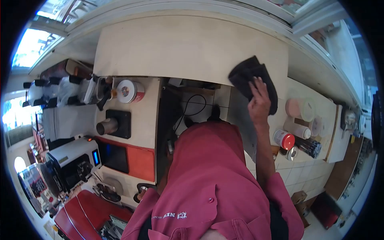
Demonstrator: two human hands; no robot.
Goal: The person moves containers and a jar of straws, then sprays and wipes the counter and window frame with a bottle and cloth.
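Observation:
A folded black cloth lies on the right end of the pale countertop, over its front edge. My right hand rests on the cloth, its fingers spread over the top and the arm stretched forward. My left arm hangs down beside my body, close to the left counter. The left hand is in deep shadow, and its fingers cannot be made out.
On the left counter stand a white-lidded tub, a metal pitcher on a black square, an orange-red mat and a silver machine. To the right are a red-lidded jar and several containers. A black cable lies on the floor.

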